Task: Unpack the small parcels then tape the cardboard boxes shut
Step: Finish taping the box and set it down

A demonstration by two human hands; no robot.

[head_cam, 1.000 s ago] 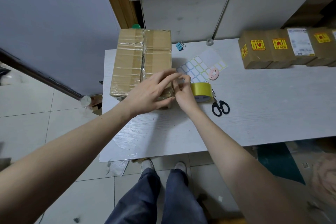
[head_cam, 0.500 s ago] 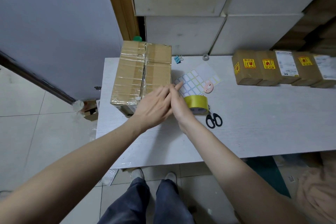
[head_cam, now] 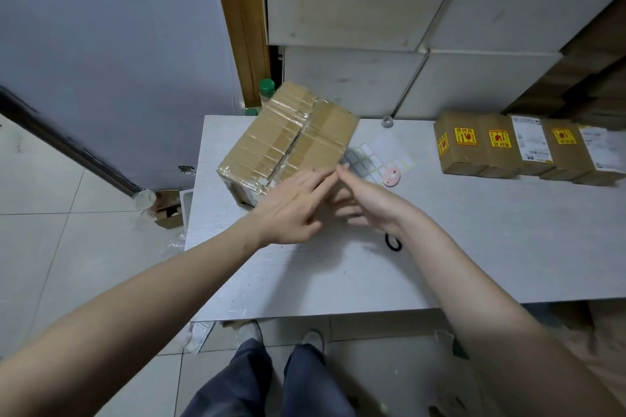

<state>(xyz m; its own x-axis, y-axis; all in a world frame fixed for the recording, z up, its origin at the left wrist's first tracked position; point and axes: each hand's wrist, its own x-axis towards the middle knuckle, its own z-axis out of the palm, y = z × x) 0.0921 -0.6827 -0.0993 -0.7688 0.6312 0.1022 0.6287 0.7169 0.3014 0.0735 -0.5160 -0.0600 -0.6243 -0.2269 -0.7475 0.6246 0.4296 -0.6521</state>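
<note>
One large cardboard box (head_cam: 288, 142) stood on the counter (head_cam: 474, 247), at its far left, turned askew so that its long axis ran from near-left to far-right; clear tape crossed the top and its centre seam ran along that same axis.

Left hand (head_cam: 291, 203): palm down at the box's near corner, fingers (head_cam: 318, 178) straight and lightly spread, tips at or on the near edge of the lid; I could not tell for sure whether they pressed it. Nothing was held.

Right hand (head_cam: 364, 200): just to the right of the left hand, edge-on, fingers extended and close together, tips by the same near-right corner; the lower fingers were blurred. It held nothing.

Relation that mattered: the box lay ahead and to the left of both sets of fingers, and the left hand was the nearer to it. To my judgement, any squaring of the box would be led from that side.

Further right: a sheet of labels (head_cam: 379, 152), a pink round item (head_cam: 391, 174), a black loop (head_cam: 393, 242) showing under my right wrist.

Far right: a row of small parcels (head_cam: 528, 149), closed, well apart from both hands.
</note>
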